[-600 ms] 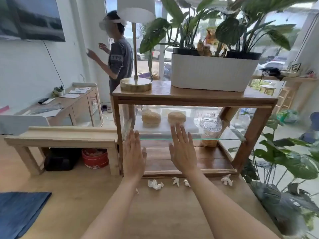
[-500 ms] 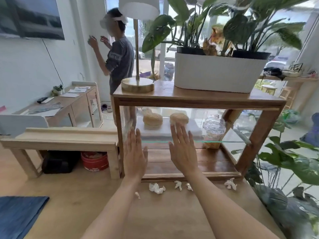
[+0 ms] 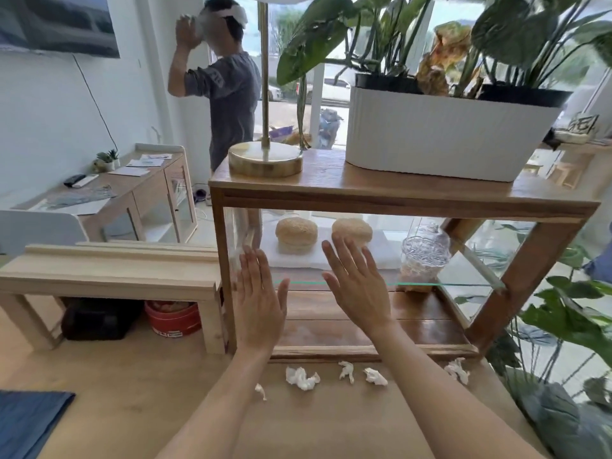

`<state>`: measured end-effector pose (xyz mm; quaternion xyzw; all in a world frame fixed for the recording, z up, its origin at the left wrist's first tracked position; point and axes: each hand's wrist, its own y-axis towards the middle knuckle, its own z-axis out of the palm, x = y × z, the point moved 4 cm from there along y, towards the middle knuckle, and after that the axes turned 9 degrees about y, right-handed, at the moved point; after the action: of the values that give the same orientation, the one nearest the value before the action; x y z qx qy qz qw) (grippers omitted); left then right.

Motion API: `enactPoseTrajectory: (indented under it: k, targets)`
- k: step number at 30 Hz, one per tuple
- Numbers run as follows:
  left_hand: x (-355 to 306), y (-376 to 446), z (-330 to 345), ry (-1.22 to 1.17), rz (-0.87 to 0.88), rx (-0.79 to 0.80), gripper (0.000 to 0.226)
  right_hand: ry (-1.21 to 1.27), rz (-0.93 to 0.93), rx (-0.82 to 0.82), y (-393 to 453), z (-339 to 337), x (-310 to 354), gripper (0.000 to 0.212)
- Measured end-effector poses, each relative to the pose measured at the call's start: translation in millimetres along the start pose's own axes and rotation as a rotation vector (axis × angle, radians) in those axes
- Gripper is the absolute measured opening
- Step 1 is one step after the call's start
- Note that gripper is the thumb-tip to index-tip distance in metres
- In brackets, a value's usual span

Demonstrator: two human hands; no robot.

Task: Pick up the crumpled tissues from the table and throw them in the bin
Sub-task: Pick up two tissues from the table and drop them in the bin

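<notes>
Several crumpled white tissues lie in a row on the wooden table [image 3: 331, 425] just in front of the shelf unit: the largest tissue [image 3: 302, 378], a small one [image 3: 346, 371], another [image 3: 375, 376], one at the right [image 3: 457, 369] and a tiny scrap [image 3: 260, 390] beside my left forearm. My left hand [image 3: 258, 303] and my right hand [image 3: 357, 286] are raised above the tissues, flat, fingers spread, holding nothing. A red round bin [image 3: 173, 318] stands on the floor under the pale bench.
A wooden shelf unit [image 3: 397, 197] with a glass shelf, buns and a glass jar [image 3: 425, 253] stands behind the tissues. On top are a brass lamp base [image 3: 265, 162] and a white planter [image 3: 443, 134]. A person [image 3: 225, 104] stands at back left. Leafy plants [image 3: 569, 326] crowd the right.
The view has shifted closer and slightly down. Both my hands stay raised and open. The person at the back has lifted their hands to their head.
</notes>
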<state>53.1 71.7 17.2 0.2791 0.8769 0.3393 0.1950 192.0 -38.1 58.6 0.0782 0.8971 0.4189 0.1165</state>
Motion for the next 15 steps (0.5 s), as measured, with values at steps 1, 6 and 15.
enactPoseTrajectory:
  k: [1,6,15]
  targets:
    - [-2.1,0.8,-0.9,-0.014,-0.005,-0.014,0.069,-0.010,-0.009,0.006,-0.3,0.6,-2.8,0.071]
    - [-12.7,-0.7,-4.6,-0.062,-0.020,-0.044,0.069,-0.033,-0.045,0.037,-3.6,1.2,-14.0,0.074]
    - [-37.5,-5.5,1.6,-0.145,-0.033,-0.021,0.068,-0.036,-0.076,0.033,-12.4,-6.5,-37.5,0.072]
